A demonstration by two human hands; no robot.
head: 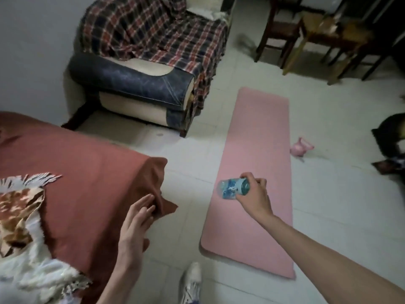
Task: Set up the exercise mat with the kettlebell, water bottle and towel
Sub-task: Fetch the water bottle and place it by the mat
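A pink exercise mat (258, 137) lies unrolled on the tiled floor. My right hand (255, 197) holds a blue water bottle (232, 189) by its cap end, tipped sideways above the near part of the mat. A small pink kettlebell (301, 148) stands on the floor just right of the mat, off it. My left hand (137, 222) is open with fingers spread, resting by the corner of a rust-red cloth (87, 176) that covers the bed. A white and brown fringed fabric (24, 216) lies on the bed at left; I cannot tell whether it is the towel.
An armchair (135, 84) with a plaid blanket stands behind the bed, left of the mat's far end. Wooden chairs and a table (317, 38) fill the back right. A dark shape (390, 132) lies at the right edge. My white shoe (190, 281) is on the floor.
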